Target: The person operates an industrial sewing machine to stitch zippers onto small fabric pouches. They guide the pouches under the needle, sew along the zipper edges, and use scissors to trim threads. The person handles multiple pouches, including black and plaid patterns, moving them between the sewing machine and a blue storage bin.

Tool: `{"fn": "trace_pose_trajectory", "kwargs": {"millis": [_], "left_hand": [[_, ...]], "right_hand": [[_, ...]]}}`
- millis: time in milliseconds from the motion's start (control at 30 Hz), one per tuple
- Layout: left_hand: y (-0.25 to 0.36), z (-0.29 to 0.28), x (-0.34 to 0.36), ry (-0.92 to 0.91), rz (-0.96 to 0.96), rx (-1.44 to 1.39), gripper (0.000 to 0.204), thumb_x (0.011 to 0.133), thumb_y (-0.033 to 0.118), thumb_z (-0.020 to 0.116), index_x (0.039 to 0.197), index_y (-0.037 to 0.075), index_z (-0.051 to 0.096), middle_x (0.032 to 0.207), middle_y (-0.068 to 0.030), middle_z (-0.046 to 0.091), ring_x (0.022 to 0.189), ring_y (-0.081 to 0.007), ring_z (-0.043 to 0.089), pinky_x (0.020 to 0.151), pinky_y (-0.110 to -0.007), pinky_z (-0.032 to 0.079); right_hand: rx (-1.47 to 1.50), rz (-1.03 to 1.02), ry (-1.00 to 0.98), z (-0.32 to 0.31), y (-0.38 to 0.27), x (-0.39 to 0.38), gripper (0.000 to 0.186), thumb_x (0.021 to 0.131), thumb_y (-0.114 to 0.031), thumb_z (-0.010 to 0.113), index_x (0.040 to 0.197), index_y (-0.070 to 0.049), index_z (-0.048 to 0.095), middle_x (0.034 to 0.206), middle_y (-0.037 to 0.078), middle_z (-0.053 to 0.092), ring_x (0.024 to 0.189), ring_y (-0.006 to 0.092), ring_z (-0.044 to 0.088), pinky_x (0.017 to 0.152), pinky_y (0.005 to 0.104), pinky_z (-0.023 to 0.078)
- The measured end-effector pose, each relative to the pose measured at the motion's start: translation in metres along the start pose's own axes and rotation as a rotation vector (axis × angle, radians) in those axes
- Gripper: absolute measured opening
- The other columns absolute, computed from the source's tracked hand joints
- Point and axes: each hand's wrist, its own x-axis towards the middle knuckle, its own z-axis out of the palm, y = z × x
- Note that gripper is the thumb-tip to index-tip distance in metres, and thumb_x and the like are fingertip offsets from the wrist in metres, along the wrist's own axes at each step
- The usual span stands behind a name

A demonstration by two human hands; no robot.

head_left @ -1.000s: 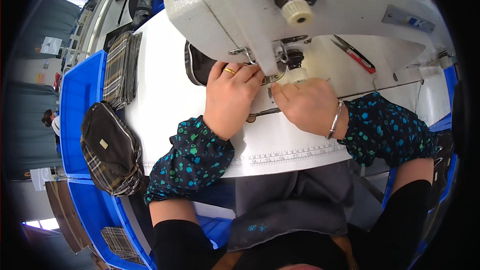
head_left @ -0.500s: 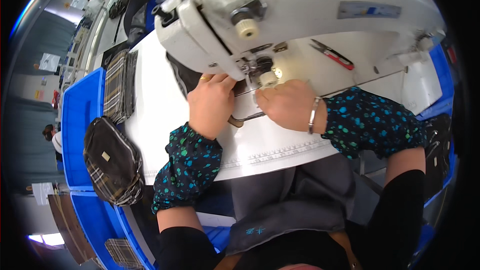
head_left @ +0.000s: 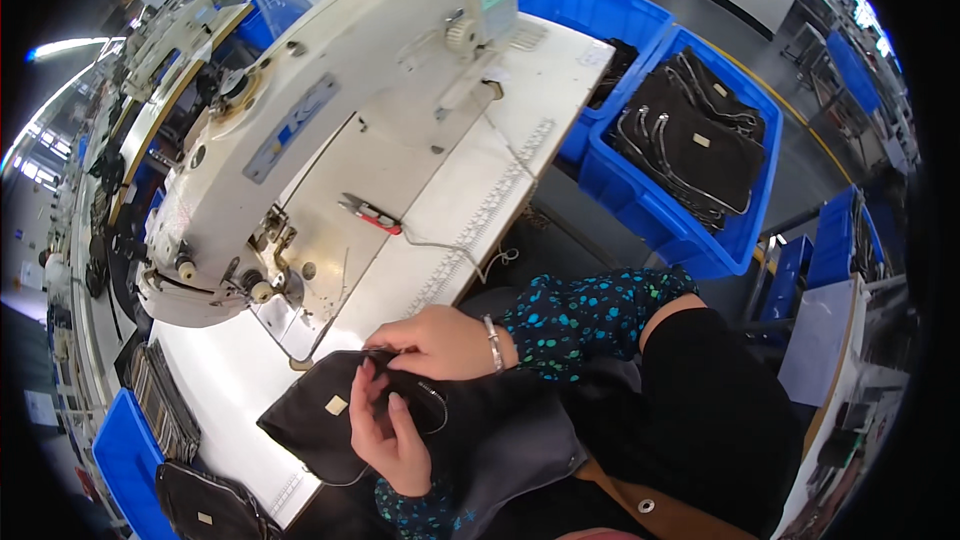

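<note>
A black fabric pouch piece (head_left: 300,422) with a small pale tag lies over the front edge of the white sewing table and reaches toward my lap. My right hand (head_left: 440,343) pinches its upper edge between thumb and fingers. Over the same piece my left hand (head_left: 395,450) is raised, palm turned up and fingers apart. A curved zipper-like edge (head_left: 437,410) shows beside the left fingers. Beyond both hands stands the white sewing machine (head_left: 330,100), its needle area (head_left: 275,275) bare of fabric. Red-handled thread snips (head_left: 372,215) rest on the machine bed.
A blue bin (head_left: 748,240) at the right holds several black zippered pieces (head_left: 700,130); another blue bin (head_left: 560,0) adjoins it. At the lower left are a plaid fabric stack (head_left: 160,405), a black pouch (head_left: 205,500) and a blue bin (head_left: 125,450). A loose cord (head_left: 440,245) trails across the table edge.
My view has swung right. Both hands have left the needle area and come toward my lap with the black fabric piece. The left hand has opened.
</note>
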Motion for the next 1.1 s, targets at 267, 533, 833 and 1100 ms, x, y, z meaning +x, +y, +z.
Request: {"fn": "trace_pose_trajectory", "kwargs": {"millis": [267, 533, 833, 1100], "left_hand": [[-0.008, -0.034, 0.013, 0.313, 0.183, 0.316, 0.029, 0.101, -0.001, 0.060, 0.129, -0.005, 0.067, 0.113, -0.0178, 0.074, 0.105, -0.0233, 0.072, 0.080, -0.031, 0.054], [-0.068, -0.052, 0.024, 0.281, 0.114, 0.358, 0.032, 0.104, 0.002, 0.059, 0.135, -0.006, 0.064, 0.121, -0.0138, 0.072, 0.098, -0.0155, 0.066, 0.078, -0.027, 0.053], [-0.063, -0.049, 0.023, 0.282, 0.066, 0.436, 0.031, 0.098, -0.001, 0.062, 0.129, -0.002, 0.068, 0.118, -0.0124, 0.071, 0.101, -0.0195, 0.065, 0.081, -0.031, 0.053], [-0.055, -0.043, 0.028, 0.285, 0.195, 0.593, 0.033, 0.088, 0.003, 0.068, 0.121, 0.001, 0.072, 0.118, -0.0160, 0.071, 0.108, -0.0337, 0.063, 0.092, -0.043, 0.051]], "right_hand": [[0.000, -0.085, 0.755, -0.178, -0.081, -0.094, 0.027, 0.096, -0.003, 0.071, 0.123, -0.003, 0.071, 0.108, 0.001, 0.071, 0.097, 0.0073, 0.064, 0.090, 0.0260, 0.053], [-0.204, -0.100, 1.283, -0.471, -0.093, -0.262, 0.054, 0.100, -0.011, 0.069, 0.150, 0.000, 0.052, 0.119, 0.008, 0.074, 0.104, 0.0121, 0.070, 0.089, 0.0269, 0.057], [-1.333, 0.434, 1.192, -0.496, 0.036, -0.278, 0.040, 0.091, -0.019, 0.074, 0.129, -0.009, 0.068, 0.112, 0.015, 0.076, 0.098, 0.0327, 0.074, 0.088, 0.0419, 0.057], [-1.291, -0.328, 0.532, -0.253, -0.003, -0.048, 0.016, 0.090, -0.013, 0.064, 0.100, -0.007, 0.075, 0.090, 0.010, 0.069, 0.086, 0.0314, 0.068, 0.073, 0.0420, 0.056]]}}
